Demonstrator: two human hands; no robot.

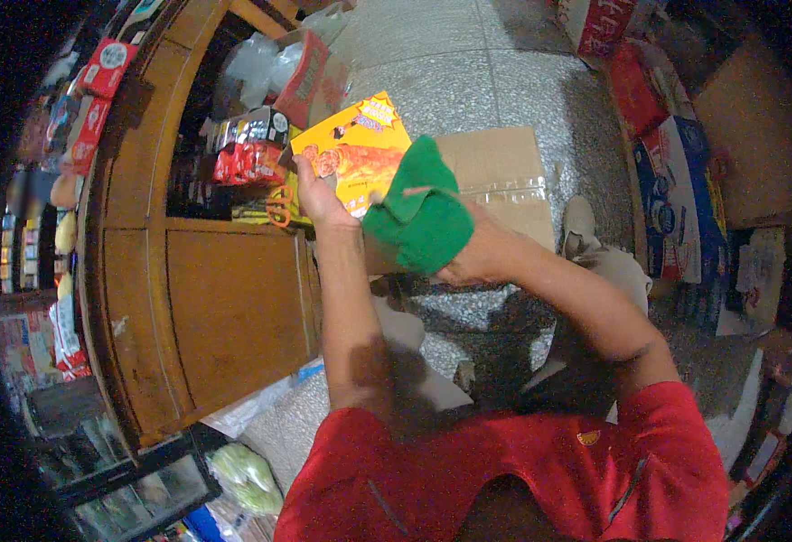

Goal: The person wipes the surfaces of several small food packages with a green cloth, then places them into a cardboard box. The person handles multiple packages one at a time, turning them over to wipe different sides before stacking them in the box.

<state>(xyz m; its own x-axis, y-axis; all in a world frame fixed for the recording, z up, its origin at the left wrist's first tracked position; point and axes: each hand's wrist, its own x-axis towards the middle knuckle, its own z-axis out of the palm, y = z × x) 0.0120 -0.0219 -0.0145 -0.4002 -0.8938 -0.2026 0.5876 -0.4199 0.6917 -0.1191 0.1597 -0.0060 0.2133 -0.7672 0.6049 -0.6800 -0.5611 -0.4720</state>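
Note:
My left hand (324,196) holds a yellow printed packet or box (355,146) with a food picture on its face, gripping it by the near left edge. A green cloth (429,217) is bunched in my right hand (480,244), against the near right part of the packet. Some of the cloth hangs over the packet's right corner, and my right fingers are partly hidden by it. Beneath and to the right of the cloth lies a closed cardboard box (497,159) with clear tape across it.
A wooden cabinet (233,298) stands at the left, its open shelf holding red packets (250,162) and orange-handled scissors (279,206). Plastic bags (253,68) fill a box beyond. Cartons (673,196) line the right. A wrapped green vegetable (247,477) lies at the lower left.

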